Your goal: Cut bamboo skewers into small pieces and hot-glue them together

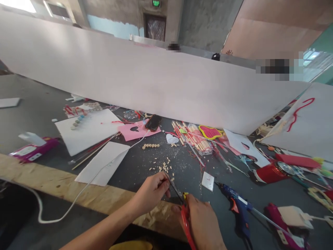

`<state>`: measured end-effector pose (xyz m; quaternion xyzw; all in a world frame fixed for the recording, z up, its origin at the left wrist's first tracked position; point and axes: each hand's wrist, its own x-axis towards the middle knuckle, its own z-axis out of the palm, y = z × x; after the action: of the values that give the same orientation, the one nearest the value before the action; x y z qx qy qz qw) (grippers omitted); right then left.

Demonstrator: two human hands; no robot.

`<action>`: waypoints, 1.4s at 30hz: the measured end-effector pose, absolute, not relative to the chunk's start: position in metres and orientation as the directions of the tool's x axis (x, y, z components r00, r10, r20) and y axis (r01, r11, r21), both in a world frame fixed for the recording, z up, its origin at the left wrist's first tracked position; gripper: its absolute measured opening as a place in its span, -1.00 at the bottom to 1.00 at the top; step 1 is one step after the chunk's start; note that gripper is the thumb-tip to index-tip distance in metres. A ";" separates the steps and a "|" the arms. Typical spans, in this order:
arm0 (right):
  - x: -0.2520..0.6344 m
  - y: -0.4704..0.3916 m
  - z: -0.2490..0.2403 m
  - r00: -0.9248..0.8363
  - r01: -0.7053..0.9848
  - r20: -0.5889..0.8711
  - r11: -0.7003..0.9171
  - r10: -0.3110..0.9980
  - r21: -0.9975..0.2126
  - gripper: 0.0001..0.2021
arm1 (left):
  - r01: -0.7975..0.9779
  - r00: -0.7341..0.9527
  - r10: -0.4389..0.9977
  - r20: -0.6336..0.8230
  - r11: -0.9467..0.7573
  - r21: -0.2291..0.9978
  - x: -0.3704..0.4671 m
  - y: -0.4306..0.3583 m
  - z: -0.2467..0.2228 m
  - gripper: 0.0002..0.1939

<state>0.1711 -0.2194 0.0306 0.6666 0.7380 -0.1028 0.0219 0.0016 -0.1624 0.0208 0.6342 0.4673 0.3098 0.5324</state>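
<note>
My right hand (201, 218) is closed around red-handled scissors (185, 222), whose dark blades point up and left. The fingers of my left hand (153, 189) are pinched together at the blade tips; what they hold, if anything, is too small to make out. Just beyond the left fingertips, short pale cut stick pieces (165, 165) lie scattered on the dark table. A row of similar pieces joined together (151, 146) sits farther back.
A blue glue gun (240, 208), a red can (273, 172) and a power strip (283, 225) stand to the right. Bundled sticks (194, 137), a phone (153, 122) and white board (104, 163) lie ahead. A white cable (85, 189) crosses the left. A white partition (156, 81) spans the back.
</note>
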 end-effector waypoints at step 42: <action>0.127 -0.226 0.028 -0.181 0.952 -0.081 0.155 0.980 -0.263 -0.77 | 0.171 0.311 0.950 0.019 -0.076 0.982 -0.058 -0.184 0.032 -0.85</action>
<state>0.1265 -0.2264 0.0275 0.6375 0.7578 -0.1280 -0.0543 -0.0582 -0.1835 0.0324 0.6271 0.4471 0.3805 0.5120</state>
